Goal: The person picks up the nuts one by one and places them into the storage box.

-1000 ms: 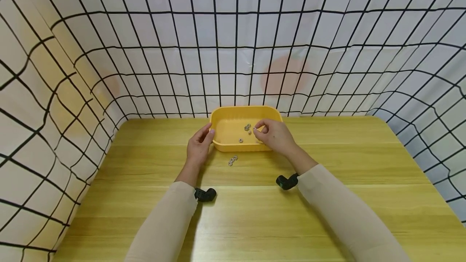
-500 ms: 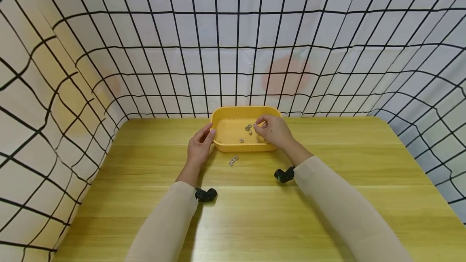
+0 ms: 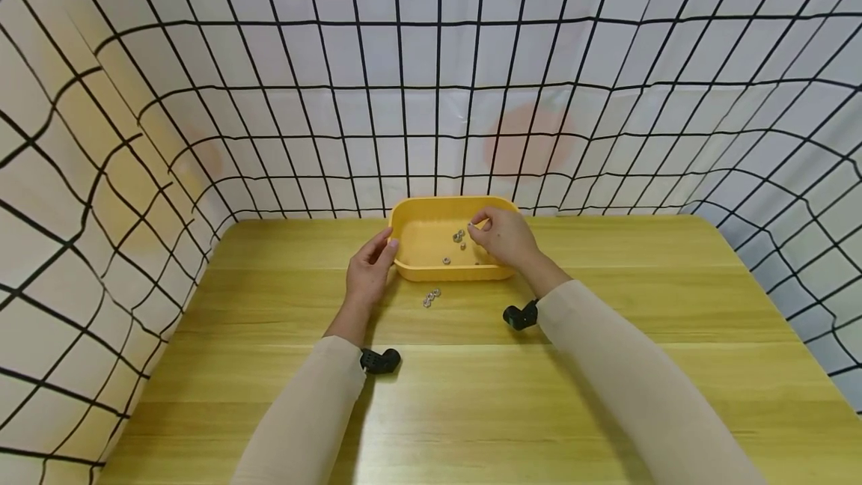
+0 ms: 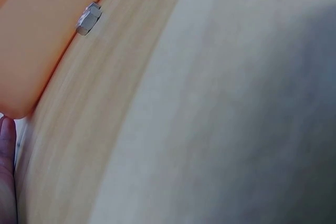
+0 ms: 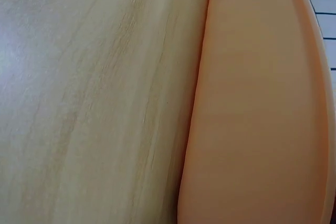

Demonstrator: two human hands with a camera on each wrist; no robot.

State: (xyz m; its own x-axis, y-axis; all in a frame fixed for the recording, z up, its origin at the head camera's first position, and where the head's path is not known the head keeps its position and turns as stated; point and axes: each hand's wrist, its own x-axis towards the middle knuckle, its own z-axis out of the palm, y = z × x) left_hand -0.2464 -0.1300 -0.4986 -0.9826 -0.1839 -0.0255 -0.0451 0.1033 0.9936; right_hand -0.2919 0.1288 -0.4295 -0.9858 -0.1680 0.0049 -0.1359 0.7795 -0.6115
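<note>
Black mesh [image 3: 439, 87] rises at twelve o'clock beyond a wood-grain table [image 3: 431, 410], with a yellow tray [image 3: 454, 273] at its far edge. Small metal nuts [image 3: 446, 261] lie inside, some clustered near the centre, one towards seven o'clock; three more nuts [image 3: 430, 296] sit on the wood just outside, between six and seven. At nine o'clock the left hand [image 3: 367, 269] touches the tray's edge, fingers fairly straight, not clenched. The right hand [image 3: 506, 236] is over the three o'clock side, thumb and forefinger drawn together; whether they grasp a nut is too small to tell. Such nuts should be hard, light, rather slippery and hardly fragile, best pinched across opposite flats; the tray looks light and stiff, easily steadied by its rim.
</note>
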